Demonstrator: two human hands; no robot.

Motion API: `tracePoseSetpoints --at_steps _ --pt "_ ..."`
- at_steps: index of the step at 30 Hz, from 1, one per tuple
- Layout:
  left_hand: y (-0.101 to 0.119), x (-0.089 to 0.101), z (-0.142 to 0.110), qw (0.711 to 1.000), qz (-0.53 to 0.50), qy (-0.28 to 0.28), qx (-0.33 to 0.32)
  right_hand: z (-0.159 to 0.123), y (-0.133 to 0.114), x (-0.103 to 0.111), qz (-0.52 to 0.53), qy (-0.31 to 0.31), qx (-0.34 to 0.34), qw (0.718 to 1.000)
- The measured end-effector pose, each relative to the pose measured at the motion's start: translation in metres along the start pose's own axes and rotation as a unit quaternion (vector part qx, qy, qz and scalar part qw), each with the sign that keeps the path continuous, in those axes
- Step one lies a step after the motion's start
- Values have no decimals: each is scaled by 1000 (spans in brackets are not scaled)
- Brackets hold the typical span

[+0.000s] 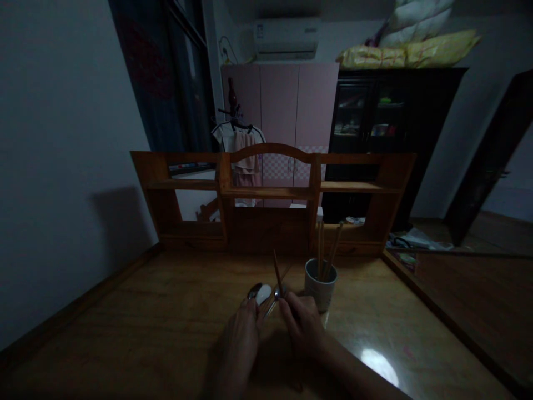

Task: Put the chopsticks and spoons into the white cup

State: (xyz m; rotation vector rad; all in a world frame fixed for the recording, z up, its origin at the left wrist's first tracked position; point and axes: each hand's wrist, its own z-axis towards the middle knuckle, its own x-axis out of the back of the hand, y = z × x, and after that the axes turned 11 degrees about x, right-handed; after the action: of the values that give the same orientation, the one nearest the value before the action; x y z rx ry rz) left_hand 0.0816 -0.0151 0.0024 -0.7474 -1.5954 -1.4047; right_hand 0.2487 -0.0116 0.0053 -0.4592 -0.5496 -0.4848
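2 hands (240,333) (305,322), 3+ spoons (263,294), 4+ sticks (277,270), 1 cup (320,289), 1 AC (286,39).

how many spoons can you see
3 that I can make out: a white spoon by the left hand, with a dark spoon on its left and a metal spoon on its right. Dim light or overlap may hide more.

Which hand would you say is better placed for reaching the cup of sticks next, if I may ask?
Right, I would judge: the right hand is close to the cup and holds a thin brown stick, while the left hand is farther off, near the white spoon.
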Motion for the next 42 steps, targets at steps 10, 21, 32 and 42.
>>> tracePoseSetpoints --at_steps 10,21,32,42 --pt "-12 -12 -6 998 -19 48 -23 1 2 -1 3 -14 3 1000" --pt "-21 -16 -5 998 -39 38 -45 1 3 -3 20 -21 -10 1000" --pt "-15 -2 -8 998 -40 23 -35 1 6 -5 6 15 -65 998" --pt "-14 10 -16 999 -2 40 3 2 7 -4 9 -4 -89 996"
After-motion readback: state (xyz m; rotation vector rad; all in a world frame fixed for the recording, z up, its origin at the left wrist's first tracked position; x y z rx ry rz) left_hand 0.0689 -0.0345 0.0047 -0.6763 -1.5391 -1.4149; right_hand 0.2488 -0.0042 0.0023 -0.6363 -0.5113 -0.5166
